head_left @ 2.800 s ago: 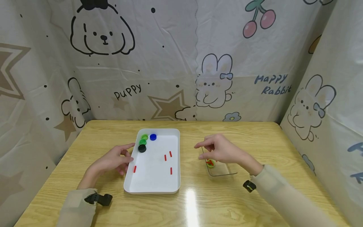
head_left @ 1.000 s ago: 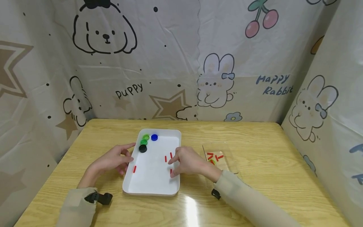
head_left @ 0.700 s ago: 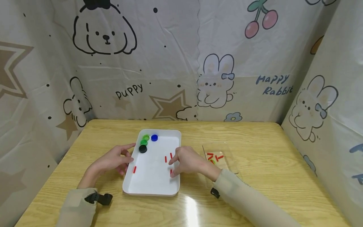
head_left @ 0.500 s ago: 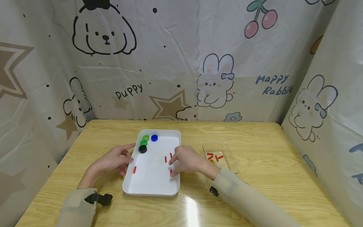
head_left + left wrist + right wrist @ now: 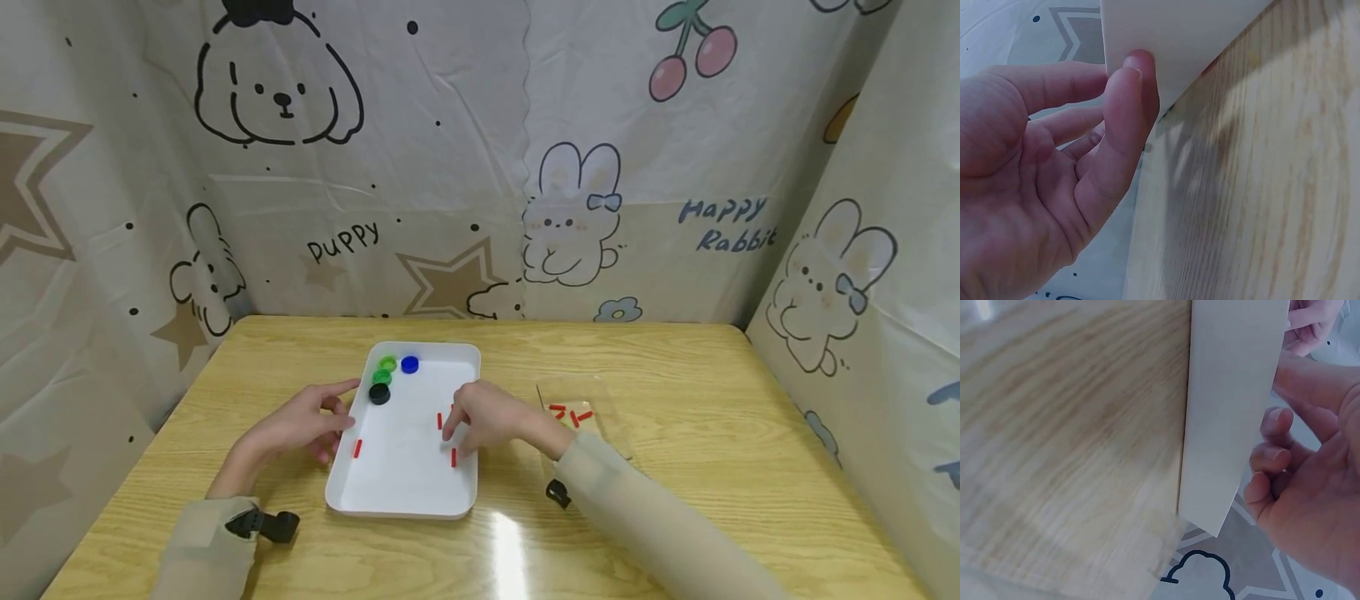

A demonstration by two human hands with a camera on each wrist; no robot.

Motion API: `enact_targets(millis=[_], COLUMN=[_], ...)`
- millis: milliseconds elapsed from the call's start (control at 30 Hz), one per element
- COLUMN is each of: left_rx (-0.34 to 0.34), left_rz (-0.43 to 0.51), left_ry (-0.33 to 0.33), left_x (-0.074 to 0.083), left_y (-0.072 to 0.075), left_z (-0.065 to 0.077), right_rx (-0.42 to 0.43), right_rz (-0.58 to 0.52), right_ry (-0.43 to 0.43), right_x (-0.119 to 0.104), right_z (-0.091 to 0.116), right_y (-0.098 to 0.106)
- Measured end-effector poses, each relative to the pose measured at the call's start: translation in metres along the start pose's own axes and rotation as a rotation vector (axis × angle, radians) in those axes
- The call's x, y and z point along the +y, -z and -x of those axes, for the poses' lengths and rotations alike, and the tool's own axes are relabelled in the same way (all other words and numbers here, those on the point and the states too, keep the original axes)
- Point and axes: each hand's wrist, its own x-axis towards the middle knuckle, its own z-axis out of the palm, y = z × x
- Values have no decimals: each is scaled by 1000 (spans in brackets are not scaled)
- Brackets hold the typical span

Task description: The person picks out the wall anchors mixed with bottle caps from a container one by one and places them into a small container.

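The white tray [image 5: 397,487] is lying on a wooden table [image 5: 690,375]. The left hand [image 5: 298,423] is touching the tray's outer left wall with fingertips, its digits half spread and grasping nothing. The right hand [image 5: 491,417] is hovering over the tray's right side, thumb and forefinger parted and seemingly holding nothing, other fingers curling loosely; whether the thumb is touching the near-right red rod [image 5: 453,457] is unclear. Other red rods are lying within the tray. A black disc [image 5: 379,393], a green disc [image 5: 382,377], a light-green ring [image 5: 387,364] and a blue disc [image 5: 409,365] are occupying the tray's far-left corner. Right of the tray, a transparent box [image 5: 606,417] is containing more rods.
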Motion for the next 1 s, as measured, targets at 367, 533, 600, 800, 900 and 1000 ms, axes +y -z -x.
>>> enact_targets(millis=[367,533,600,800,900,1000], left_rx=[-6,-2,0,0,2,4], left_rz=[7,5,3,2,3,4], left_ry=[2,-3,-3,0,-1,-2], left_x=[0,-1,-1,0,0,0], left_y=[0,0,0,0,0,-1], left_z=[0,0,0,0,0,0], right_rx=[-83,-113,-123,-136,-137,-144], right_rz=[9,12,11,10,12,20], right_ry=[71,90,100,121,122,128], right_x=[2,5,6,9,9,9], right_z=[-11,-15,-17,-21,-22,-23], right_y=[3,3,3,3,2,0])
